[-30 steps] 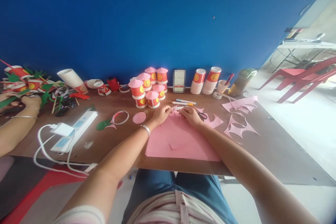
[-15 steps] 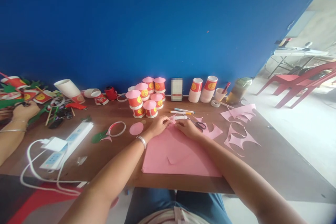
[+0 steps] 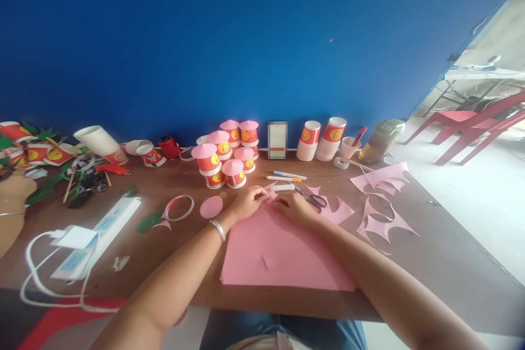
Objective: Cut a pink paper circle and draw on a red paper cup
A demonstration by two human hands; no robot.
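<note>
My left hand (image 3: 248, 202) and my right hand (image 3: 293, 205) meet at the far edge of a stack of pink paper (image 3: 287, 260). Fingers of both hands are pinched close together on a bit of pink paper (image 3: 269, 200), mostly hidden by the fingertips. A white glue stick (image 3: 283, 187) lies just beyond my right hand, with black scissors (image 3: 315, 200) to its right. A pink paper disc (image 3: 211, 206) rests on the table left of my left wrist. A small loose pink scrap (image 3: 264, 262) appears on the stack's near part.
Several red paper cups with pink cone tops (image 3: 206, 157) stand at the back, stacked cups (image 3: 308, 142) right of them. Markers (image 3: 284, 178) and pink offcuts (image 3: 388, 219) lie about. Left are a power strip (image 3: 98, 238), a paper ring (image 3: 179, 208) and another person's hand (image 3: 16, 191).
My view has shifted slightly. Both hands stay together over the far edge of the pink paper, fingers slightly moved. The other person's hand at the left has moved further out of view.
</note>
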